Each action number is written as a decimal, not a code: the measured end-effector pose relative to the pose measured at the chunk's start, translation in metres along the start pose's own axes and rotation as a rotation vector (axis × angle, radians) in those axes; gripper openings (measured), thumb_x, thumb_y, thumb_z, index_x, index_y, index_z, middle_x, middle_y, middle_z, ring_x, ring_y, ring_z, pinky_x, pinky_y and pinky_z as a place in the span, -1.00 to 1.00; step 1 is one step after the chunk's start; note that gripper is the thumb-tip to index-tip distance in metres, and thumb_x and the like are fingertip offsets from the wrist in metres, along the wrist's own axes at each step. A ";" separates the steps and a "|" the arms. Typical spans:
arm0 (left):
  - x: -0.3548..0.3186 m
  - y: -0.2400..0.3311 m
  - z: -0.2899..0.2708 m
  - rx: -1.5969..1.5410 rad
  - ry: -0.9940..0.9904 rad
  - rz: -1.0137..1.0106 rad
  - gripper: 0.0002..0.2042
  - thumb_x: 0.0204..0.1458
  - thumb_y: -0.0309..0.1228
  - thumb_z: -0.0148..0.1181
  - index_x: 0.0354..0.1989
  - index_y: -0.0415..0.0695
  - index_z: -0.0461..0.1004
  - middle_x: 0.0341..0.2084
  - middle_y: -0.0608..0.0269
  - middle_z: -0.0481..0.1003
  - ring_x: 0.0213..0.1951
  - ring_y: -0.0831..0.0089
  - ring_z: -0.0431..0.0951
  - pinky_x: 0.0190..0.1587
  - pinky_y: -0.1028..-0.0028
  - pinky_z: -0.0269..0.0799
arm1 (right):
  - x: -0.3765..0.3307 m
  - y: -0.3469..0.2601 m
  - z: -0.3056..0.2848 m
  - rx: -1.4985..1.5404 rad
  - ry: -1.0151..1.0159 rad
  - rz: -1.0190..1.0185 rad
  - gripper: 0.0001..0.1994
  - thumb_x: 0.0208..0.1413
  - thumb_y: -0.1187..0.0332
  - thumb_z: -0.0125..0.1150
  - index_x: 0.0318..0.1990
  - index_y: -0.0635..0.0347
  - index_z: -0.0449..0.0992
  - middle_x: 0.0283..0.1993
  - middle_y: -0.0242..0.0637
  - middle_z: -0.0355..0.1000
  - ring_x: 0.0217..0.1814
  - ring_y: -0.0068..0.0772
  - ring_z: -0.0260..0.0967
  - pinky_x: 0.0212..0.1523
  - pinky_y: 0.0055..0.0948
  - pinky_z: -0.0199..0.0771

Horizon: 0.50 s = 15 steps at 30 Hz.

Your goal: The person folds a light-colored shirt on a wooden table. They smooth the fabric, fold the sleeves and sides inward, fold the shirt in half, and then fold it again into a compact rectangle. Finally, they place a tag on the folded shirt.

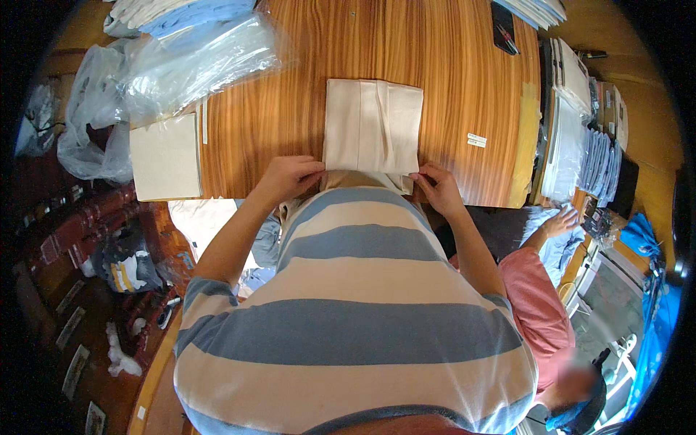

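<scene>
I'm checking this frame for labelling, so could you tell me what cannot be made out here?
Head view:
- Near edge of the folded cream garment: hidden by the person's striped shirt.
- Left hand and right hand fingertips: tucked into the fabric, grip unclear.
- Stacked packets at right: bent by fisheye.

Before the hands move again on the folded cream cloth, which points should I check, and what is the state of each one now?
1. Left hand on the near left corner of the folded cream cloth: ok, fingers pinch its edge.
2. Right hand on the near right corner: ok, it grips the edge.
3. Cloth lying flat and square on the wooden table: ok for the far part; the near edge is hidden by the person's chest, cannot tell.
4. Table around the cloth free: ok, the flat cream piece and plastic bags lie apart, to the left.
5. Co-worker's hand away from the cloth: ok, it rests on blue fabric to the right.
</scene>
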<state>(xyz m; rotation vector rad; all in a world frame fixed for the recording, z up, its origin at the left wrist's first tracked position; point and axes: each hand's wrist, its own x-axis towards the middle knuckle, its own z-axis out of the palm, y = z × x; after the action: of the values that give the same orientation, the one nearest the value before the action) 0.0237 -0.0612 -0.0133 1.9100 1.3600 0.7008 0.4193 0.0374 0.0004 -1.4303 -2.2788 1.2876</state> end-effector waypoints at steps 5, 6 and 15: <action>0.011 -0.006 -0.003 0.371 0.015 0.197 -0.85 0.05 -0.31 0.40 -0.22 0.02 0.63 -0.46 0.23 0.46 -0.36 0.27 0.59 -0.38 0.22 0.51 | -0.001 -0.005 -0.001 -0.302 0.082 -0.176 -0.81 0.14 0.42 0.43 -0.10 0.16 0.68 0.05 -0.19 0.54 -0.03 -0.01 0.60 -0.03 -0.19 0.64; 0.011 -0.006 -0.002 0.343 0.012 0.180 -0.85 0.05 -0.31 0.40 -0.22 0.01 0.63 -0.45 0.23 0.48 -0.35 0.24 0.59 -0.37 0.22 0.52 | 0.002 0.004 0.001 -0.286 0.109 -0.205 -0.81 0.14 0.42 0.43 -0.09 0.16 0.68 0.06 -0.20 0.54 -0.03 -0.01 0.60 -0.03 -0.20 0.64; -0.007 0.028 -0.007 0.061 -0.136 -0.286 -0.82 0.14 -0.25 0.36 -0.17 -0.03 0.64 -0.33 0.25 0.62 -0.27 0.17 0.63 -0.27 0.22 0.55 | -0.009 0.001 0.006 -0.108 -0.025 -0.139 -0.80 0.15 0.33 0.45 -0.14 0.22 0.66 -0.14 -0.18 0.56 -0.13 -0.01 0.61 -0.12 -0.18 0.66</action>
<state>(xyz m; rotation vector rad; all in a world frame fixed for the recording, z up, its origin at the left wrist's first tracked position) 0.0329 -0.0722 0.0123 1.7271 1.5404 0.3859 0.4215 0.0273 -0.0015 -1.2680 -2.4500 1.1647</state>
